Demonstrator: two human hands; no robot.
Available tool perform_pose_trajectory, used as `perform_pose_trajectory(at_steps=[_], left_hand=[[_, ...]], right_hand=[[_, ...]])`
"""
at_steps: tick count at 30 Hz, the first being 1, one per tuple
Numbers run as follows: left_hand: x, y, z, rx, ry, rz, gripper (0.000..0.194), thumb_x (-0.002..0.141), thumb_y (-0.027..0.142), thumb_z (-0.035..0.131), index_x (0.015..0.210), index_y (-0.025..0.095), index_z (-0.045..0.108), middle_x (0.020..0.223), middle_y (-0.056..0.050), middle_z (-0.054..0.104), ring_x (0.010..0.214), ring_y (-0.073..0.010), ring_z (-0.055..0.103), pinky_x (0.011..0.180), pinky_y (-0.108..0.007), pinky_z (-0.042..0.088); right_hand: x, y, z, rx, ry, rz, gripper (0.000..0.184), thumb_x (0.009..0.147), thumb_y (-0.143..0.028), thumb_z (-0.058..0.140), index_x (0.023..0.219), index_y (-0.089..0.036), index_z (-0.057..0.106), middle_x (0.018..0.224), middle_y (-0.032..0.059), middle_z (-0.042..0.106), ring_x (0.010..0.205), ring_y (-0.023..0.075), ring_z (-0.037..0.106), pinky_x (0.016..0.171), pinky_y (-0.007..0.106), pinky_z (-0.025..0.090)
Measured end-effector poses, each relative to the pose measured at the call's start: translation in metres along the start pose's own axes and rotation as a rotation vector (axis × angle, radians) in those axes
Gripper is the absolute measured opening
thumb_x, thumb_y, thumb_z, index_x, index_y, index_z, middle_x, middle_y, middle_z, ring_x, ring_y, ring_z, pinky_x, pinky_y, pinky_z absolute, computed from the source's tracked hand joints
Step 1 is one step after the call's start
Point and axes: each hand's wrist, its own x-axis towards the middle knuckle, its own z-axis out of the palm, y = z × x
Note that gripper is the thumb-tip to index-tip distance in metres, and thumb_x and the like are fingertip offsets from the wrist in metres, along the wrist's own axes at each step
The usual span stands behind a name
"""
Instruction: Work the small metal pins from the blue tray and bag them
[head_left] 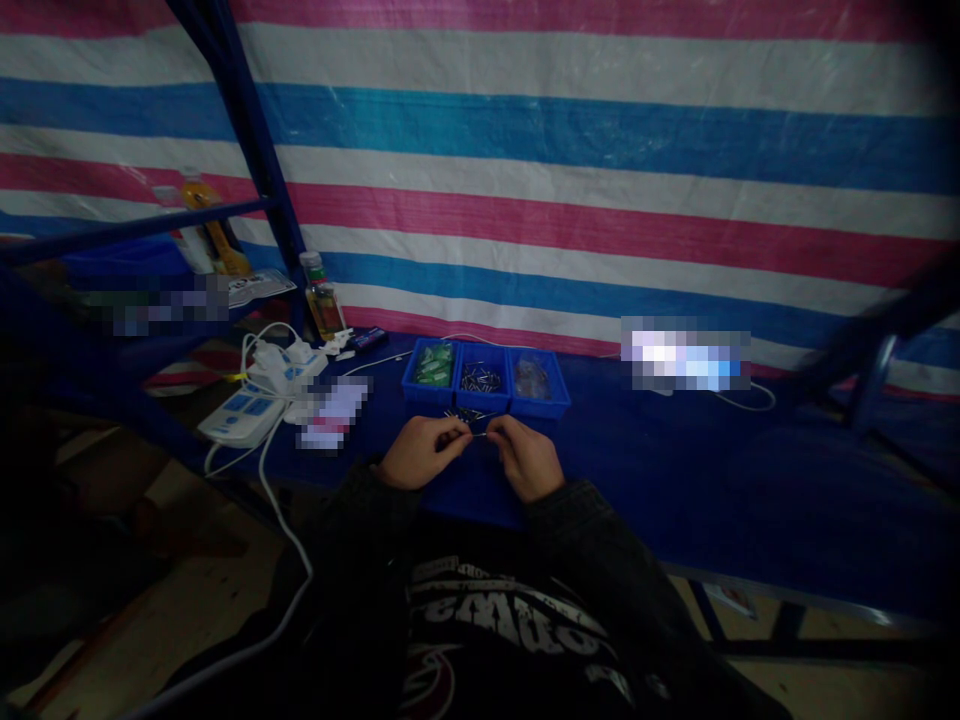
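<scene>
My left hand (pixel 424 451) and my right hand (pixel 524 457) face each other above the blue tabletop, fingers pinched. Between their fingertips runs a thin, shiny metal piece (pixel 481 435), too small to name, gripped at both ends. Just beyond the hands lies a small pile of dark and silvery slim pieces (pixel 466 413). Behind it stand three blue bins in a row. The left bin (pixel 405 385) has green packets (pixel 434 364), the middle bin holds loose slim metal pieces (pixel 481 378), and clear, pale items (pixel 532 380) fill the right one.
On the left are a white power strip (pixel 244 418) with plugs and cables, a blurred-out phone (pixel 335 412) and a bottle (pixel 324 300). A bright blurred-out screen (pixel 682 360) leans at the back right. Blue metal posts (pixel 251 130) and a striped sheet (pixel 525 130) enclose the table.
</scene>
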Motion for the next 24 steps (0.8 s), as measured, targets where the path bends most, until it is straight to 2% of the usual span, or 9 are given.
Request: perform_pose_trajectory(at_steps=[10, 16, 22, 24], left_hand=[[-0.0012, -0.0012, 0.0009, -0.02, -0.008, 0.032, 0.016, 0.093, 0.025, 0.061, 0.09, 0.015, 0.073, 0.071, 0.0, 0.07, 0.06, -0.0098, 0.058, 0.06, -0.02, 0.04], [-0.0012, -0.0012, 0.0022, -0.033, -0.028, 0.05, 0.014, 0.092, 0.023, 0.062, 0.094, 0.015, 0.074, 0.072, 0.0, 0.071, 0.059, -0.0097, 0.058, 0.06, -0.02, 0.041], [-0.0012, -0.0042, 0.0027, 0.002, 0.0, 0.044, 0.015, 0.094, 0.024, 0.06, 0.093, 0.016, 0.074, 0.069, 0.001, 0.067, 0.06, -0.0102, 0.057, 0.059, -0.02, 0.04], [-0.0013, -0.0044, 0.0025, 0.007, 0.006, 0.046, 0.015, 0.093, 0.023, 0.061, 0.092, 0.016, 0.073, 0.07, 0.001, 0.067, 0.06, -0.01, 0.057, 0.059, -0.02, 0.04]], right_hand=[[-0.0003, 0.0032, 0.0016, 0.01, -0.066, 0.009, 0.024, 0.103, -0.024, 0.04, 0.087, -0.023, 0.057, 0.079, 0.0014, 0.066, 0.065, 0.0149, 0.06, 0.067, 0.024, 0.039], [0.0005, -0.0013, 0.0014, 0.059, -0.098, -0.056, 0.026, 0.104, -0.025, 0.039, 0.087, -0.022, 0.058, 0.079, 0.0022, 0.066, 0.067, 0.0155, 0.061, 0.066, 0.025, 0.041], [-0.0011, -0.0012, 0.003, 0.136, -0.054, -0.06, 0.013, 0.101, -0.025, 0.048, 0.105, -0.022, 0.06, 0.098, 0.0047, 0.072, 0.081, 0.018, 0.068, 0.074, 0.027, 0.047], [-0.0016, -0.0005, 0.0034, 0.144, -0.044, -0.061, 0.011, 0.1, -0.025, 0.05, 0.105, -0.023, 0.059, 0.1, 0.0048, 0.072, 0.083, 0.0184, 0.069, 0.076, 0.027, 0.048]])
